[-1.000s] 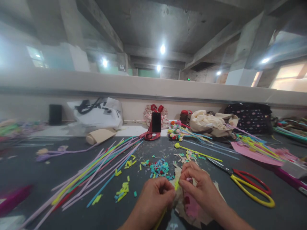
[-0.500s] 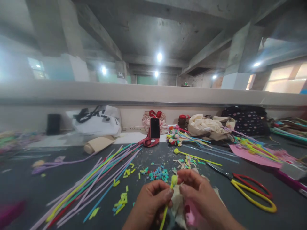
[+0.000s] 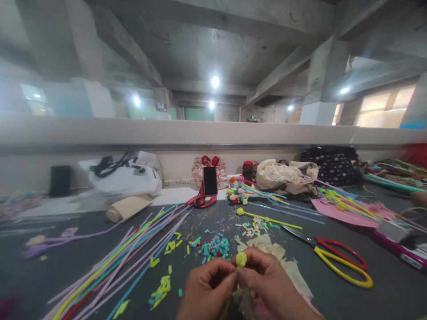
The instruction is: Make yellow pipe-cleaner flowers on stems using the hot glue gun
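Observation:
A yellow pipe-cleaner flower (image 3: 241, 259) with a small round head is between my hands at the bottom centre. My left hand (image 3: 208, 289) is closed, thumb and fingers pinched just below the flower's head. From the other side, my right hand (image 3: 267, 275) grips the flower too, with its fingertips against the head and the top of the stem. The hands hide most of the stem. Beneath my right hand lies a crumpled pale cloth (image 3: 295, 273). Short cut blue and teal pieces (image 3: 215, 248) are piled just beyond my hands.
Long coloured pipe cleaners (image 3: 120, 260) fan out at left, beside yellow scraps (image 3: 162, 289). Scissors (image 3: 343, 266) lie at right. Another yellow flower stem (image 3: 270, 218) lies beyond. Behind are a phone (image 3: 210, 181), finished flowers (image 3: 238, 191), a cream bag (image 3: 287, 175) and a white bag (image 3: 130, 173).
My right hand has moved in closer and now pinches the flower beneath its head. The stem has swung out of sight behind my hands. The whole view has shifted slightly.

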{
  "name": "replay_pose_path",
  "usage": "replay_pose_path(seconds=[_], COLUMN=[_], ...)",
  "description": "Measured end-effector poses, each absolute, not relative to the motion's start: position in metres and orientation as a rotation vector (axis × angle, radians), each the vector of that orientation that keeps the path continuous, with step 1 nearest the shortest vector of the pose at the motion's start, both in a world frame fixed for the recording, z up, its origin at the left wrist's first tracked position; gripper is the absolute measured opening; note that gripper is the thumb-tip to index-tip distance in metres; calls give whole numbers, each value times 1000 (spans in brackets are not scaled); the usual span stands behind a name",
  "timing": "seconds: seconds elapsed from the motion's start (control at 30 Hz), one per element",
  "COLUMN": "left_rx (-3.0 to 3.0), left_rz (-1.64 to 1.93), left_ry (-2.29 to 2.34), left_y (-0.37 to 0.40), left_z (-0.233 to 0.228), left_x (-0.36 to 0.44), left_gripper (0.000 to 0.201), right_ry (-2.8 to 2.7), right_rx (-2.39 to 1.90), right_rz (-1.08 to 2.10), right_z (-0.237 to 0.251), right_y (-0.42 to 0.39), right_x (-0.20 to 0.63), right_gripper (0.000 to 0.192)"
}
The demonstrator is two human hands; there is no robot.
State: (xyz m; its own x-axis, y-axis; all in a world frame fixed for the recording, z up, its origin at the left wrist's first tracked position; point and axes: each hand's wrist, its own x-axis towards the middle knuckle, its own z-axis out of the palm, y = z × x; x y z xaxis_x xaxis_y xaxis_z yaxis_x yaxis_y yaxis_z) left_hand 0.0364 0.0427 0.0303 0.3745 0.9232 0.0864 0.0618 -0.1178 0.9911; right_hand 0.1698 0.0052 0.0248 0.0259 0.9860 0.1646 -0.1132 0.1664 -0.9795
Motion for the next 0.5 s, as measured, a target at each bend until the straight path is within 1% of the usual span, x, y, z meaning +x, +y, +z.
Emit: replay_pose_path(seconds=[0.2,0.33,0.5], left_rx=[1661,1675,1640], left_rz=[950,959,951], left_ry=[1000,1010,958], left_y=[39,40,43], left_z=[36,35,32], left_x=[36,35,35], left_gripper=[16,17,15], right_ry=[-1185,-1194,-1208], right_rx=[-992,-949,-933], right_rz=[1144,1129,1128], right_z=[25,23,24], right_y=[5,6,7], right_x=[170,169,171], right_gripper=[15,17,39])
